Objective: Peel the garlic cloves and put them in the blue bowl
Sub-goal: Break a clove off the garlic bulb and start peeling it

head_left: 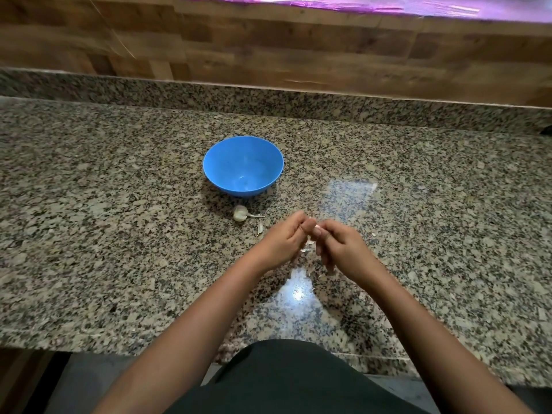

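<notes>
I stand at a speckled granite countertop (119,234) that runs the full width in front of me, with a low granite upstand along its back edge and a wall of wood-look panels (268,49) above that. A shiny purple sheet (388,6) crosses the top right of the wall. Light glares off the polished stone near the front edge. The blue bowl (227,162) stands upright about midway along the countertop, nearer the back edge than my hands are, and looks bare inside. My left hand (283,239) and right hand (340,243) meet above the stone in front of the bowl, fingers curled, both pinching one pale garlic clove (317,227) between their tips; motion blur hides the exact hold. A partial garlic bulb (240,213) with its stem lies just in front of the bowl. A loose clove (260,228) lies beside my left hand. Papery scraps of skin (307,246) show under my fingers.
</notes>
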`<state>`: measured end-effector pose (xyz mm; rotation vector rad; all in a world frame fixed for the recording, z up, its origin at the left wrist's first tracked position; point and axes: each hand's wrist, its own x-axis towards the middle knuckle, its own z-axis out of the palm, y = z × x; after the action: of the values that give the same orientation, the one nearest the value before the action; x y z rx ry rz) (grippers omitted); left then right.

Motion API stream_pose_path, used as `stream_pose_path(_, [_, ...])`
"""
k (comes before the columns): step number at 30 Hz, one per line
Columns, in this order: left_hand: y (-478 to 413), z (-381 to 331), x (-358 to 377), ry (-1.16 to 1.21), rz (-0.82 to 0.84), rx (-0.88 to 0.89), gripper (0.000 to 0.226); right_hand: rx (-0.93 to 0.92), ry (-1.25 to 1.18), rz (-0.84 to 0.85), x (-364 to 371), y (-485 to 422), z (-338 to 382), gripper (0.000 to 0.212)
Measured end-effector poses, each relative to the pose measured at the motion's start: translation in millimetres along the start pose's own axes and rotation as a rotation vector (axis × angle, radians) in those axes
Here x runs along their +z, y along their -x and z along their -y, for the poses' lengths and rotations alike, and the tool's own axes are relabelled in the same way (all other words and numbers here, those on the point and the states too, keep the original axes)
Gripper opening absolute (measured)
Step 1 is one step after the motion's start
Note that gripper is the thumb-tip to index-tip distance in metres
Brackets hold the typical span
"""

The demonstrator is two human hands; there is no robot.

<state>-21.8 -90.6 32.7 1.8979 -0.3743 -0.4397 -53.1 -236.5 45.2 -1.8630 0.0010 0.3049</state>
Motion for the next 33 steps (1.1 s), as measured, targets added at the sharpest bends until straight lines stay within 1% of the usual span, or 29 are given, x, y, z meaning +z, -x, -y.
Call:
stream_pose_path(1, [1, 0, 0, -0.031, 0.014, 0.026, 0.026, 0.019, -0.081, 0.011, 1, 0, 2, 0.021])
stream_pose_path(2, [2, -1, 0, -0.027, 0.018, 0.037, 0.026, 0.033, -0.109, 0.015, 2, -1, 3, 0.022])
stream_pose_path(3, [2, -3, 1, 0.008, 0.008, 0.033, 0.026, 0.034, -0.071, 0.011, 2, -2, 3, 0.022])
stream_pose_path(5, [4, -6, 4, 0.115, -0.006, -0.03, 0.026, -0.032, 0.15, -0.02, 3, -4, 1, 0.02])
stream_pose_path(7, [5, -4, 5, 0.347, 0.05, -0.159, 0.026, -0.163, 0.436, -0.069, 5, -4, 0, 0.015])
stream_pose_path(8, [6, -4, 4, 0.475, 0.076, -0.205, 0.027, -0.211, 0.519, -0.097, 7, -3, -2, 0.014])
stream_pose_path(9, [7, -4, 5, 0.539, 0.081, -0.215, 0.027, -0.229, 0.524, -0.125, 10, -4, -3, 0.015])
stream_pose_path(10, [6, -3, 5, 0.501, 0.064, -0.184, 0.027, -0.195, 0.415, -0.132, 11, -4, -4, 0.018])
stream_pose_path(11, [6, -4, 5, 0.371, 0.031, -0.127, 0.026, -0.124, 0.227, -0.117, 11, -4, -2, 0.021])
stream_pose_path(13, [5, -6, 4, 0.039, -0.043, -0.005, 0.025, 0.051, -0.148, -0.029, 8, -5, 2, 0.028])
stream_pose_path(14, [5, -8, 3, -0.071, -0.064, 0.038, 0.024, 0.117, -0.264, 0.009, 8, -4, 3, 0.031])
stream_pose_path(15, [4, -8, 3, -0.131, -0.077, 0.059, 0.024, 0.14, -0.311, 0.026, 7, -4, 3, 0.032])
stream_pose_path(16, [4, -8, 3, -0.171, -0.087, 0.061, 0.024, 0.132, -0.297, 0.023, 8, -3, 3, 0.031])
stream_pose_path(17, [3, -8, 3, -0.189, -0.085, 0.037, 0.024, 0.097, -0.21, 0.003, 10, -3, 4, 0.03])
stream_pose_path(18, [2, -8, 3, -0.145, -0.069, -0.015, 0.024, 0.037, -0.065, -0.03, 12, -3, 1, 0.027])
stream_pose_path(19, [1, -7, 4, -0.031, -0.04, -0.091, 0.024, -0.048, 0.124, -0.074, 13, -4, -2, 0.023])
stream_pose_path(21, [4, -10, 4, 0.345, 0.039, -0.244, 0.025, -0.206, 0.488, -0.143, 12, -6, -8, 0.017])
stream_pose_path(22, [4, -11, 4, 0.476, 0.058, -0.273, 0.025, -0.247, 0.548, -0.163, 12, -8, -10, 0.017])
stream_pose_path(23, [5, -12, 3, 0.505, 0.054, -0.265, 0.024, -0.246, 0.496, -0.166, 11, -9, -10, 0.018])
stream_pose_path(24, [5, -14, 4, 0.43, 0.029, -0.228, 0.024, -0.186, 0.301, -0.151, 11, -10, -9, 0.022])
stream_pose_path(26, [4, -17, 5, 0.146, -0.05, -0.116, 0.025, 0.027, -0.326, -0.082, 12, -10, -3, 0.032])
stream_pose_path(27, [4, -18, 5, 0.039, -0.084, -0.059, 0.026, 0.117, -0.569, -0.049, 13, -8, 0, 0.034])
stream_pose_path(28, [3, -16, 6, -0.014, -0.105, -0.028, 0.028, 0.158, -0.665, -0.039, 14, -8, 0, 0.034])
stream_pose_path(29, [3, -14, 7, -0.038, -0.114, -0.041, 0.029, 0.154, -0.639, -0.045, 17, -8, -1, 0.034])
stream_pose_path(30, [3, -14, 8, -0.022, -0.111, -0.086, 0.03, 0.112, -0.514, -0.064, 18, -7, -2, 0.032])
stream_pose_path(31, [3, -15, 8, 0.047, -0.09, -0.156, 0.03, 0.054, -0.33, -0.097, 20, -7, -5, 0.029])
stream_pose_path(33, [2, -15, 7, 0.359, -0.007, -0.311, 0.028, -0.129, 0.106, -0.187, 19, -9, -14, 0.02])
